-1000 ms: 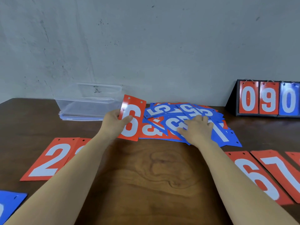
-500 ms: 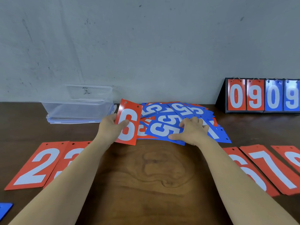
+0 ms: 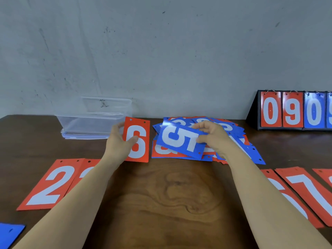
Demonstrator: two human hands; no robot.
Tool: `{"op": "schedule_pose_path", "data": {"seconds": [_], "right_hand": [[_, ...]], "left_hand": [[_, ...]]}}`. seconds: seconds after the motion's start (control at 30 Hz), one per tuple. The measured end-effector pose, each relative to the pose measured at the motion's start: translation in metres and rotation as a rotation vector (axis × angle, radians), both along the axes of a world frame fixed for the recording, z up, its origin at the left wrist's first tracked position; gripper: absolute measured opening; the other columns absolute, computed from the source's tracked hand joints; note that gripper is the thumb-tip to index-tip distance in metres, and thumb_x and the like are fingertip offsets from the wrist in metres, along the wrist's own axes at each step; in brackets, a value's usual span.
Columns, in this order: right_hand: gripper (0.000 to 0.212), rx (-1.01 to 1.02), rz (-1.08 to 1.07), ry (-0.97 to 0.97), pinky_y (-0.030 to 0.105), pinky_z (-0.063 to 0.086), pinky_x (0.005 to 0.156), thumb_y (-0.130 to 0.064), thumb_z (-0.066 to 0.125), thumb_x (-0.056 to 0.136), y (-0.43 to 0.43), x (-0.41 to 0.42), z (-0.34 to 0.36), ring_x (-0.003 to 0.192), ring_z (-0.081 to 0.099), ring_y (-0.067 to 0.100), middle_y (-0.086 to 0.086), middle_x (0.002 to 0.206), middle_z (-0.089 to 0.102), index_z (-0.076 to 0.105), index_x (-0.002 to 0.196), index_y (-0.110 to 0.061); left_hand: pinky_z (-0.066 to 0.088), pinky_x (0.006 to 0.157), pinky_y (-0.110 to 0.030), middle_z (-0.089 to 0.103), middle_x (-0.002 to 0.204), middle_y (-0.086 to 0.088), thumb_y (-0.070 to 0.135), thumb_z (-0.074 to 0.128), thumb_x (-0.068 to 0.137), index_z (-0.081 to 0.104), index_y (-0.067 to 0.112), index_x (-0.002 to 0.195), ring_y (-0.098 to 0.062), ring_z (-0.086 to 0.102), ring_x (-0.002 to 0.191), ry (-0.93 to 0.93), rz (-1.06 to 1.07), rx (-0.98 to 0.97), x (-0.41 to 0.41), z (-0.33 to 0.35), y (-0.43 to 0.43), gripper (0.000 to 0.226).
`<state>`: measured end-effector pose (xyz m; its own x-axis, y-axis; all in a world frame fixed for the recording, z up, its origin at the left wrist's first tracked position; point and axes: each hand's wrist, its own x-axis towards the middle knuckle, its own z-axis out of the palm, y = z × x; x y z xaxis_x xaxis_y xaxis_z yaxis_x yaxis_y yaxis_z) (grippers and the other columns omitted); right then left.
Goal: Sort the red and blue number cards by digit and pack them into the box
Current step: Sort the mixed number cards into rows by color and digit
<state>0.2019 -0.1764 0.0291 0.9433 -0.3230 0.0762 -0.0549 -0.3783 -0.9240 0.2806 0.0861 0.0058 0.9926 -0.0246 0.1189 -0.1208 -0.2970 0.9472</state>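
My left hand (image 3: 119,142) pinched the red 6 card (image 3: 139,141). My right hand (image 3: 213,137) pinched the blue 5 card (image 3: 179,139) over the pile (image 3: 251,152), near the box (image 3: 86,124). Only fingertips held the 5 — I thought it could slip back and get mixed up.

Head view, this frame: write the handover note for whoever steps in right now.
Left hand holds the red 6 card upright. Right hand pinches the blue 5 card, lifted over the mixed pile.
Red 2 cards lie at left, red 7 card at right; clear box stands back left, no cards visible inside.
Done: some red digits laid out.
Left: sort the pile, place both held cards, pack everything.
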Motion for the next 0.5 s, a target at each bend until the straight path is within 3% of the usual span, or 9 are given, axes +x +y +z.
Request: {"op": "schedule_pose_path", "data": {"seconds": [0.07, 0.13, 0.2, 0.3, 0.33, 0.43, 0.5], "right_hand": [[0.038, 0.075, 0.129, -0.001, 0.012, 0.049, 0.068, 0.012, 0.061, 0.081, 0.003, 0.005, 0.010, 0.094, 0.059, 0.006, -0.007, 0.106, 0.065, 0.069, 0.091, -0.024], [0.039, 0.075, 0.257, 0.027, 0.019, 0.051, 0.080, 0.011, 0.062, 0.080, 0.008, 0.011, 0.015, 0.089, 0.063, 0.007, -0.010, 0.100, 0.069, 0.073, 0.088, -0.025], [0.040, 0.030, 0.351, 0.075, 0.025, 0.052, 0.083, 0.012, 0.062, 0.079, 0.017, 0.019, 0.017, 0.086, 0.065, 0.010, -0.008, 0.098, 0.070, 0.075, 0.087, -0.025], [0.039, -0.039, 0.426, 0.091, 0.023, 0.053, 0.078, 0.011, 0.062, 0.080, 0.035, 0.032, 0.019, 0.083, 0.065, 0.010, 0.000, 0.097, 0.070, 0.075, 0.091, -0.024], [0.036, -0.044, 0.431, 0.069, 0.019, 0.052, 0.074, 0.009, 0.063, 0.081, 0.041, 0.038, 0.018, 0.083, 0.064, 0.007, 0.000, 0.096, 0.070, 0.073, 0.096, -0.022], [0.026, 0.105, 0.360, -0.003, 0.021, 0.049, 0.073, -0.001, 0.065, 0.087, 0.046, 0.056, 0.010, 0.083, 0.064, 0.010, 0.001, 0.094, 0.071, 0.069, 0.108, -0.016], [0.030, -0.039, 0.200, -0.017, 0.026, 0.049, 0.087, -0.008, 0.060, 0.093, 0.035, 0.071, -0.001, 0.102, 0.062, 0.013, 0.005, 0.117, 0.067, 0.063, 0.122, -0.013]], "left_hand": [[0.053, 0.078, -0.032, 0.057, 0.115, 0.002, 0.013, 0.065, 0.093, 0.037, 0.029, 0.138, -0.023, 0.061, 0.098, -0.090, -0.012, 0.026, -0.001, 0.001, 0.003, 0.055], [0.052, 0.080, -0.029, 0.059, 0.110, 0.005, 0.012, 0.059, 0.096, 0.053, 0.028, 0.121, -0.022, 0.061, 0.101, -0.186, -0.053, 0.137, 0.000, 0.001, 0.003, 0.030], [0.052, 0.084, -0.029, 0.067, 0.101, 0.006, 0.019, 0.055, 0.099, 0.067, 0.022, 0.100, -0.022, 0.064, 0.101, -0.138, -0.135, 0.126, -0.003, 0.005, 0.001, 0.012], [0.053, 0.078, -0.032, 0.075, 0.087, 0.000, 0.050, 0.061, 0.091, 0.073, 0.007, 0.092, -0.017, 0.070, 0.083, 0.049, -0.336, 0.010, -0.010, 0.010, -0.002, 0.044], [0.053, 0.071, -0.028, 0.074, 0.081, -0.001, 0.049, 0.066, 0.088, 0.072, 0.004, 0.090, -0.014, 0.069, 0.074, 0.052, -0.372, 0.033, -0.011, 0.010, -0.003, 0.045], [0.049, 0.054, -0.015, 0.072, 0.071, 0.002, 0.023, 0.070, 0.089, 0.069, 0.009, 0.078, -0.005, 0.066, 0.060, -0.018, -0.272, 0.104, -0.011, 0.005, 0.001, 0.018], [0.049, 0.052, -0.015, 0.072, 0.074, 0.002, 0.023, 0.069, 0.090, 0.070, 0.010, 0.080, -0.005, 0.067, 0.060, -0.023, -0.170, 0.051, -0.007, 0.000, 0.007, 0.016]]}}
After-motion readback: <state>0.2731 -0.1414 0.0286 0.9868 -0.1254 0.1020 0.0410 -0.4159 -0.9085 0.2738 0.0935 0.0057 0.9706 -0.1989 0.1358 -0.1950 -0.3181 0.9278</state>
